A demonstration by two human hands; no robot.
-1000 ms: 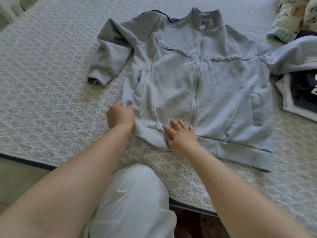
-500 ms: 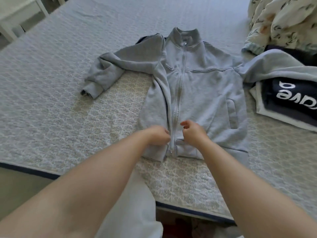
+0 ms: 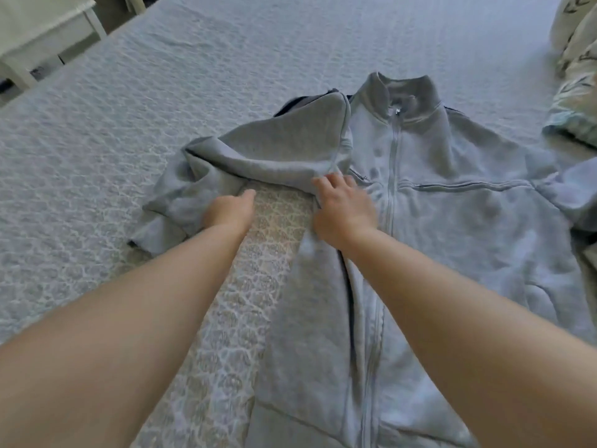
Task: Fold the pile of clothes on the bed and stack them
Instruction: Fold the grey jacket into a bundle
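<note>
- A grey zip-up jacket lies front up on the bed, its hem toward the near edge and its collar toward the far edge.
- One side panel is folded in over the zip.
- The left hand touches the folded-in sleeve; whether its fingers grip it cannot be told.
- The right hand rests on the folded edge near the shoulder, fingers fairly straight.
- A patterned quilt sits at the bed's right edge.

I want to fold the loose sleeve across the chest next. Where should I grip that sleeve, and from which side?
Probably at the cuff end of the grey fleece zip jacket's sleeve, coming from the left: it lies bunched outward on the quilted bedspread, free beside the left hand, while the right hand rests at the armpit fold.
</note>
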